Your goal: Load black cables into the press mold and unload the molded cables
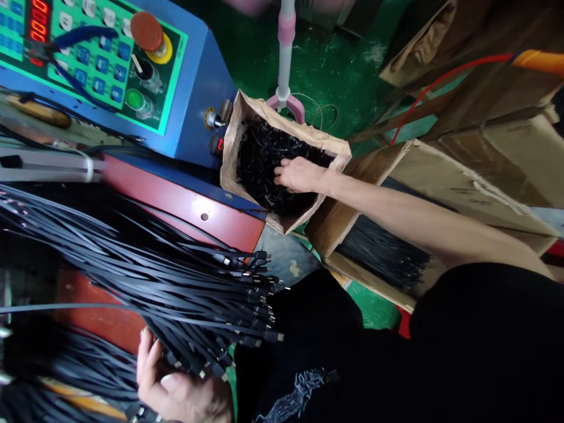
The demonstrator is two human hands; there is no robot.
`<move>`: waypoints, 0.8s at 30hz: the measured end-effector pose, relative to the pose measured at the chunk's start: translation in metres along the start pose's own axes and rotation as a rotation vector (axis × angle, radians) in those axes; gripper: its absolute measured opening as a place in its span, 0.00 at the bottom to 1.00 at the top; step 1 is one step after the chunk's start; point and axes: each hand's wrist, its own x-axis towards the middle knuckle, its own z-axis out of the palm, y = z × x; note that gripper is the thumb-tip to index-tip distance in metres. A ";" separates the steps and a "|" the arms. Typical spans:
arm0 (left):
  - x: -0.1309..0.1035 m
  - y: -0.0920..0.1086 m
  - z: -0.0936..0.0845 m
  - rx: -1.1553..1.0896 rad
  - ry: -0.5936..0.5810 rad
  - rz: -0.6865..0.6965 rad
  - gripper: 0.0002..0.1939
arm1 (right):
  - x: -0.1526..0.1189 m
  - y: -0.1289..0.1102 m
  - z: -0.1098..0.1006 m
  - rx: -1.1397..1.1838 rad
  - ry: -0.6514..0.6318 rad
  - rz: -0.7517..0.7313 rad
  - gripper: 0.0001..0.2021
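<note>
My right hand (302, 175) reaches into an open cardboard box (231, 158) filled with small black pieces (264, 141). Its fingers are curled together among them; what they grip, if anything, is too small to make out. At the lower left, my left hand (183, 390) has its fingers and thumb bent around the lower edge of a bundle of flat black cables (176, 276). It seems to hold a cable there, though its palm is partly hidden. The cables' metal-tipped plugs (264, 302) point right, toward my black-clothed lap.
A blue machine (207, 70) with buttons stands at upper left, with pliers (66, 47) lying on its panel. On the right, a larger carton (476, 170) holds more cables (379, 252). A pink-and-white stand (285, 59) rises behind the small box.
</note>
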 end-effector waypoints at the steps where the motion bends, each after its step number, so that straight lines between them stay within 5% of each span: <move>1: 0.000 0.000 0.000 0.015 0.001 0.002 0.21 | -0.004 0.003 -0.007 -0.017 0.017 0.003 0.12; 7: 0.001 0.004 0.004 0.099 0.054 0.024 0.24 | -0.020 0.011 -0.041 -0.153 -0.003 0.028 0.12; 13: 0.001 0.009 0.007 0.096 0.050 0.030 0.25 | -0.026 0.000 -0.045 -0.148 0.014 0.056 0.13; 19: -0.001 0.006 0.006 0.051 0.054 0.036 0.25 | -0.043 -0.022 -0.053 0.067 -0.204 0.001 0.12; 24: 0.000 0.007 0.007 0.039 0.065 0.028 0.25 | -0.039 -0.029 -0.063 0.059 -0.105 0.295 0.20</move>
